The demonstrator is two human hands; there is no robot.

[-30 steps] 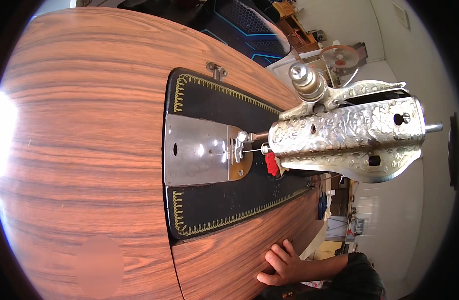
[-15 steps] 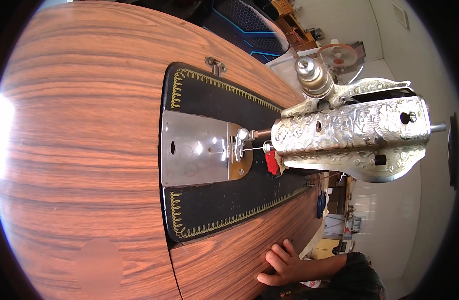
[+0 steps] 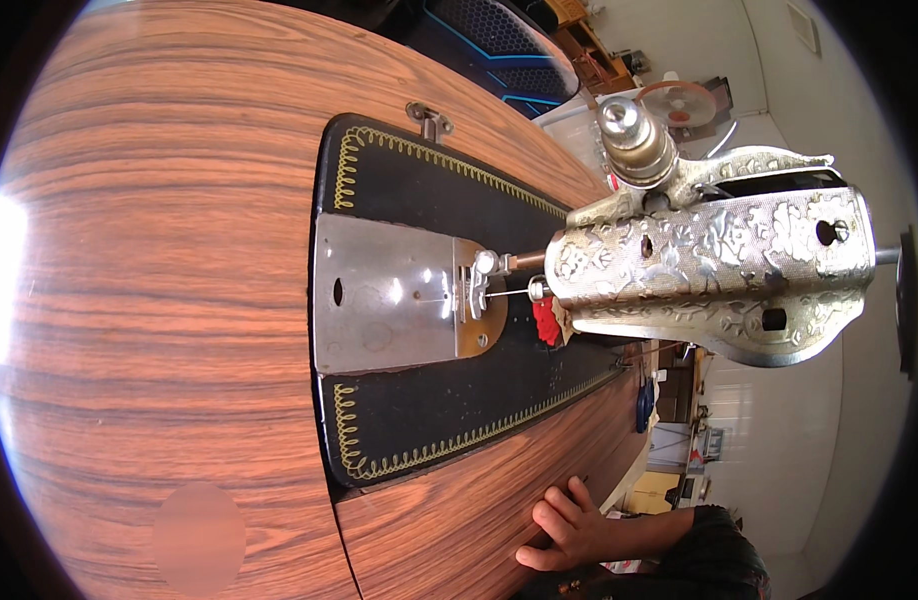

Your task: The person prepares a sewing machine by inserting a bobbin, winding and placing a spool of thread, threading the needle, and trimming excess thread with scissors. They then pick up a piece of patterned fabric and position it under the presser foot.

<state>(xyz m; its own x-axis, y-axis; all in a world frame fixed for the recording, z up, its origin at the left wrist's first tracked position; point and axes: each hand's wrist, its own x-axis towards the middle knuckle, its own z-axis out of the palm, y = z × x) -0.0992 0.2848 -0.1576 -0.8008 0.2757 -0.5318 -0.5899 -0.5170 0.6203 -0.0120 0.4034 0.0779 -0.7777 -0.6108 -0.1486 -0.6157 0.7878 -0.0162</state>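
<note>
My right hand [image 3: 571, 527] rests on the wooden tabletop at the lower right. Its bent fingers are apart, with nothing visible in them. The forearm runs right into a dark sleeve. My left hand is not in view. Up and left of the hand is a sewing machine, lying sideways in the picture. Its engraved silver head [image 3: 714, 265] reaches in from the right. The needle [image 3: 509, 294] and presser foot [image 3: 475, 285] stand over the metal plate [image 3: 389, 290] of the black bed [image 3: 449, 425]. A scrap of red fabric [image 3: 546, 322] is partly hidden by the head.
The wood-grain tabletop [image 3: 169, 270] fills the left side. A metal hinge [image 3: 431, 122] sits beside the bed. Blue-handled scissors [image 3: 644, 405] lie past the machine, partly hidden. A black chair with blue lines [image 3: 494, 45] and a fan [image 3: 676, 103] are in the background.
The view has shifted slightly: the machine head appears a little farther right and the bed a little farther left. My right hand stays in place, its pose unchanged.
</note>
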